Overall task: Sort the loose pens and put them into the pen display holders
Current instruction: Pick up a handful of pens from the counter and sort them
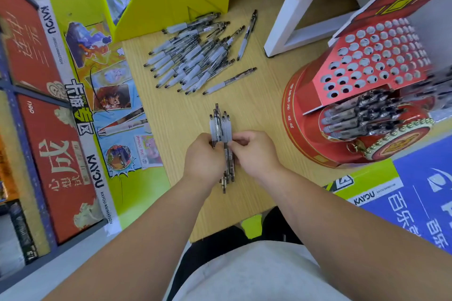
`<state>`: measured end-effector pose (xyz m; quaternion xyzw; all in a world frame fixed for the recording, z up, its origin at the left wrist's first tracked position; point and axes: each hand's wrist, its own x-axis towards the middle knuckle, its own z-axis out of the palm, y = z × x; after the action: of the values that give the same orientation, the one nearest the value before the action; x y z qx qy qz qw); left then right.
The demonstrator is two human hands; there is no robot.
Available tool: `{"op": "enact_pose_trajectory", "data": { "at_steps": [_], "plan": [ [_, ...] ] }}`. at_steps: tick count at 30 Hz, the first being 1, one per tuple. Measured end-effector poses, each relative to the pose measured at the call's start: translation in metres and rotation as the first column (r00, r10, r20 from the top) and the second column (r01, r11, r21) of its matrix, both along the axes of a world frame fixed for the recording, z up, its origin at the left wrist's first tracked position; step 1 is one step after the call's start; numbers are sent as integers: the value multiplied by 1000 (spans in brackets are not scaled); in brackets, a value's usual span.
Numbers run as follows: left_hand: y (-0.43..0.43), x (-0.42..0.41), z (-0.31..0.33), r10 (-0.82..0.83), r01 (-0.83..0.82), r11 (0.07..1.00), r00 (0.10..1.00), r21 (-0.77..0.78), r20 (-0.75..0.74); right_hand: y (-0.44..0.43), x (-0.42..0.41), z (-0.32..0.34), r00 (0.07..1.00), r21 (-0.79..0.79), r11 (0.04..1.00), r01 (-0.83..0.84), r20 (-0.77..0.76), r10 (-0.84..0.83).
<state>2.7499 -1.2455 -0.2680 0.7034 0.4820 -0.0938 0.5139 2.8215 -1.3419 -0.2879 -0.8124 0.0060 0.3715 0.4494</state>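
Left hand [204, 159]: fingers curled round a bundle of clear pens w/ white grips [221, 129], near centre of light wood table [176, 115].
Right hand [254, 151]: pinched same bundle from right.
Loose pile of clear pens [193, 56]: far, on table.
Red perforated pen display holder [374, 58]: right, pens stored below.

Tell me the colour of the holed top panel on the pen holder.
Red holed panel, clearest in the head view.

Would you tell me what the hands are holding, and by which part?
Both the left hand and right hand grip a bundle of pens around its middle.
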Motion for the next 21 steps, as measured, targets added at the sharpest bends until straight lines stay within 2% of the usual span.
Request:
{"op": "enact_pose_trajectory", "data": {
  "at_steps": [3,7,10,16,21],
  "plan": [
    [0,-1,3,64,-63,993,998,-102,12,-1,2,4,997,6,1000,18,-70,-18],
    [3,-2,10,107,-96,967,994,-234,33,-6,3,12,976,113,990,89,-208,-64],
    [-1,-2,16,137,-113,936,989,-335,48,-7,3,22,961,136,984,117,-264,-78],
    [0,-12,31,259,-176,853,960,-491,106,-10,3,51,980,189,981,37,-198,1],
    [-2,-28,51,315,-113,781,921,-614,230,-16,-2,88,991,225,972,-72,-95,95]
  ]
}}
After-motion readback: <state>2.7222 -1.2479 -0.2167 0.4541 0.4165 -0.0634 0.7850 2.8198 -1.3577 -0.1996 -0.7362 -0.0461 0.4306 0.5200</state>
